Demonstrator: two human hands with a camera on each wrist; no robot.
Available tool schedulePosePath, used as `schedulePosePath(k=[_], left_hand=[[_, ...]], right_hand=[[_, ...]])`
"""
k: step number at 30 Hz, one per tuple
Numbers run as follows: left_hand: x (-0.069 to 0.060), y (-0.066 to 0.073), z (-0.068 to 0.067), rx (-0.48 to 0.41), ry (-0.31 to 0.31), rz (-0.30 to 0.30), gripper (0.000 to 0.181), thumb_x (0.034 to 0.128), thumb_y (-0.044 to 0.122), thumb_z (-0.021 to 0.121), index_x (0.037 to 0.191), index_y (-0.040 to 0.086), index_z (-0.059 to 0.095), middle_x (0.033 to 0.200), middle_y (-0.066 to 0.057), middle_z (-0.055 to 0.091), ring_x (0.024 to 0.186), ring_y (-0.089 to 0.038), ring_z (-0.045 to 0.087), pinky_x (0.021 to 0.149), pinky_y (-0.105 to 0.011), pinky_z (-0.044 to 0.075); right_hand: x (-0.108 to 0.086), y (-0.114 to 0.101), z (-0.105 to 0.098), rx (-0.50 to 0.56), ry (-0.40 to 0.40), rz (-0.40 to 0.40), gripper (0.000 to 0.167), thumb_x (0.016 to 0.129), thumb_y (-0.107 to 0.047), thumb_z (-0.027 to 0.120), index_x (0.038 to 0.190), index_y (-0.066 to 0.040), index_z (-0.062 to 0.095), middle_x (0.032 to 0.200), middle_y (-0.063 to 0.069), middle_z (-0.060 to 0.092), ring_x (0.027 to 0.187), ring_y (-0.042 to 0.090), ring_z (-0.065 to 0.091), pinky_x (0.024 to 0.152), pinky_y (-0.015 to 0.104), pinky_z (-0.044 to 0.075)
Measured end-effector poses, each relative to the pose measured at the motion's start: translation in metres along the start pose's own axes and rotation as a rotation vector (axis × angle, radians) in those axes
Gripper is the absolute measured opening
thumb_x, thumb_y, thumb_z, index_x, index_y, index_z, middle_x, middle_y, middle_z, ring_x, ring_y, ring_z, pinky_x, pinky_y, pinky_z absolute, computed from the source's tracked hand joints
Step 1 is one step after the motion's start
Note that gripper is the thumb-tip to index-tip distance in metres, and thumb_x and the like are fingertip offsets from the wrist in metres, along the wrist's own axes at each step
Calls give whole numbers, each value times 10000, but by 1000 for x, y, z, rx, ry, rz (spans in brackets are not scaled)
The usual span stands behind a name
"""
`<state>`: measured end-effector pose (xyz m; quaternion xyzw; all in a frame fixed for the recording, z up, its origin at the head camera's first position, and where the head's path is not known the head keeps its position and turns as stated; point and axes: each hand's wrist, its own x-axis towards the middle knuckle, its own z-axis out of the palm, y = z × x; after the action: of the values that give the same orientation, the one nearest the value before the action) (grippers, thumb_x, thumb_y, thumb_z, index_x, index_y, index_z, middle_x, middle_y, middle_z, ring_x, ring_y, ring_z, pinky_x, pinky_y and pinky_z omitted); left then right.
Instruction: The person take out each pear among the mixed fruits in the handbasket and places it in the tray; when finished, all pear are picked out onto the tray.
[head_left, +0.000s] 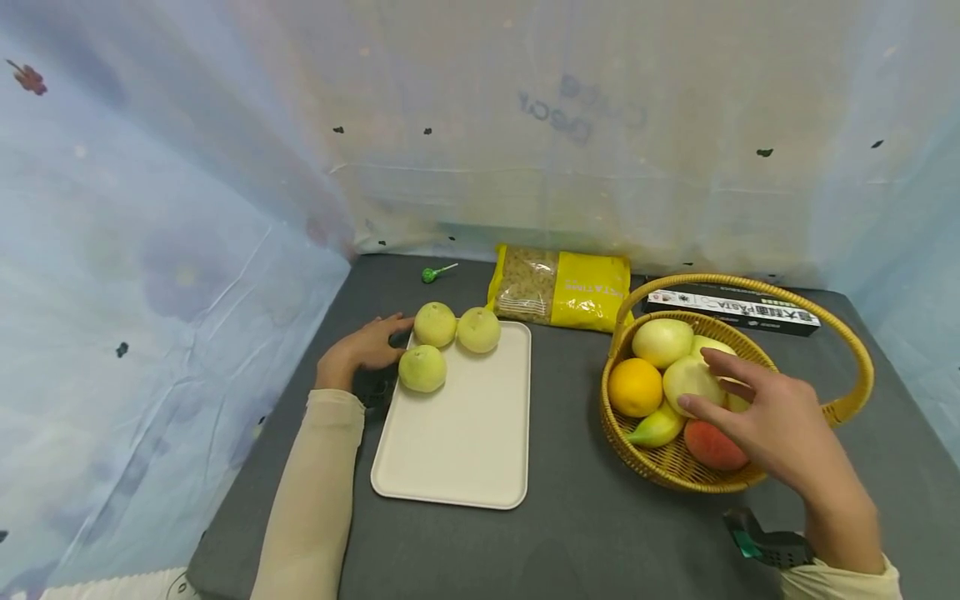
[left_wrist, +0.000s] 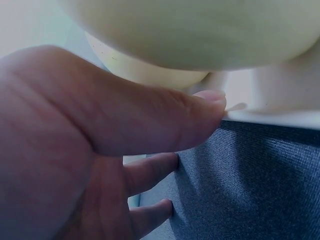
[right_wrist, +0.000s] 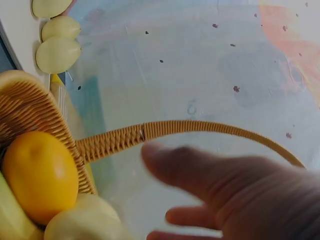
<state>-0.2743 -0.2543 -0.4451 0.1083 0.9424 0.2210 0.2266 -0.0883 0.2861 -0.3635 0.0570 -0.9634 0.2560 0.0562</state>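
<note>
On the left part of the cream tray [head_left: 465,442] sit three pale yellow-green round melons, one of them the near melon [head_left: 422,369]. My left hand [head_left: 366,346] is at the tray's upper left edge, its thumb close under a melon [left_wrist: 210,35] and its other fingers spread by the dark cloth. Over the wicker basket [head_left: 660,477] hovers my right hand [head_left: 772,412], thumb and fingers apart near a pale melon [head_left: 692,385]; nothing is held. The basket also contains an orange [head_left: 635,387], a yellow-green tapered fruit [head_left: 657,426], a peach [head_left: 715,445] and other pale melons.
A yellow pasta bag [head_left: 592,290] lies behind the tray, beside a black pasta box [head_left: 738,308] partly behind the basket's tall handle [head_left: 847,342]. A green lollipop [head_left: 430,275] lies at the back left. Hanging printed sheets [head_left: 480,167] enclose the grey table [head_left: 570,433].
</note>
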Motion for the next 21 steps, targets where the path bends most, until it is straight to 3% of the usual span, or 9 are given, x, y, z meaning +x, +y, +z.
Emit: schedulePosePath(k=[2, 3, 7, 11, 15, 18, 21], left_hand=[[0, 1, 0, 1, 1, 0, 726, 1101, 249, 605, 1756, 181, 301, 1838, -210, 123, 1675, -557, 15, 1301, -790, 109], [-1, 1, 0, -1, 2, 0, 725, 1101, 245, 604, 1756, 180, 301, 1838, -208, 125, 1677, -554, 15, 1303, -788, 110], [-2, 3, -1, 6, 3, 1, 720, 1105, 253, 601, 1755, 175, 302, 1835, -217, 130, 1672, -563, 25, 1300, -791, 114], [-2, 2, -1, 11, 4, 3, 719, 1110, 279, 605, 1755, 179, 303, 1834, -218, 134, 1672, -563, 31, 1300, -792, 116], [-2, 2, -1, 10, 4, 4, 722, 1106, 285, 611, 1754, 181, 309, 1834, -219, 137, 1670, -568, 29, 1298, -794, 117], [-2, 2, -1, 5, 4, 1, 724, 1105, 289, 613, 1754, 188, 309, 1837, -210, 135, 1674, -560, 23, 1300, -792, 113], [-1, 2, -1, -1, 7, -6, 727, 1107, 300, 613, 1757, 199, 304, 1841, -196, 129, 1681, -544, 17, 1300, -792, 108]], right_hand=[[6, -4, 0, -41, -44, 35, 828, 966, -545, 823, 1566, -22, 595, 1431, 321, 679, 1205, 560, 709, 937, 715, 553], [9, -5, 1, -62, -65, 54, 847, 976, -567, 801, 1567, -2, 583, 1403, 343, 684, 1204, 577, 695, 931, 731, 538], [21, -10, 3, -133, -94, 74, 845, 993, -554, 776, 1513, 86, 592, 1263, 386, 724, 1106, 602, 670, 861, 702, 536], [31, -13, 8, -171, -85, 56, 773, 972, -455, 808, 1416, 153, 632, 1141, 362, 753, 933, 522, 694, 770, 624, 554], [39, -14, 12, -194, -110, 39, 708, 935, -351, 840, 1341, 197, 648, 1130, 382, 738, 921, 509, 694, 799, 617, 557], [41, -13, 16, -230, -124, 10, 635, 902, -290, 880, 1253, 197, 675, 1051, 360, 740, 912, 518, 691, 809, 644, 552], [43, -11, 20, -278, -120, -37, 513, 861, -238, 915, 1124, 142, 693, 899, 260, 723, 827, 489, 668, 743, 631, 542]])
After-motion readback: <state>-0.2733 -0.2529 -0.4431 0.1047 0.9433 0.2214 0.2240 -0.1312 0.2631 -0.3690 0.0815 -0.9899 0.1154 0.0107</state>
